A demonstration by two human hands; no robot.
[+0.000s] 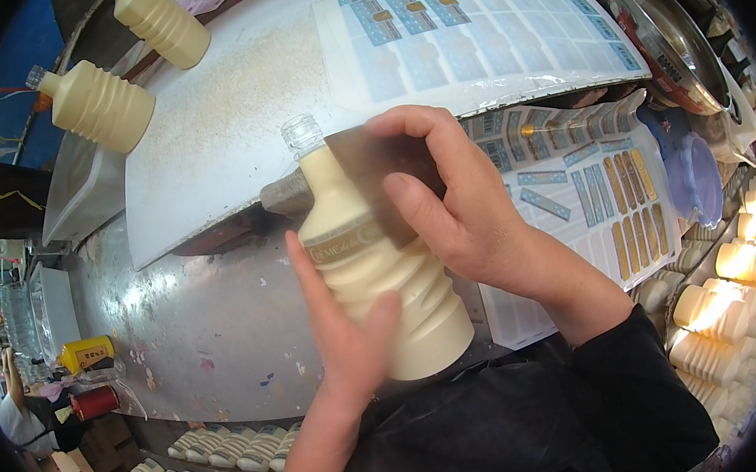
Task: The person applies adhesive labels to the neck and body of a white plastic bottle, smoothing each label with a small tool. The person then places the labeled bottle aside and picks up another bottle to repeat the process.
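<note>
At the centre, a ribbed cream bottle [426,313], neck toward eleven o'clock, is gripped by the left hand [349,343], a thin dark plate [376,168] is held over its one-o'clock side by the right hand [471,204], and a label sheet [486,39] is spread toward one o'clock on the white tabletop [230,114].

The cream bottle [428,327] bears a brownish label [342,243] with pale lettering.

It's a workshop: sticker sheets [573,179] lie at the right of the metal table [197,344], and lots of matching cream bottles [232,445] lie in rows by its near edge.
</note>
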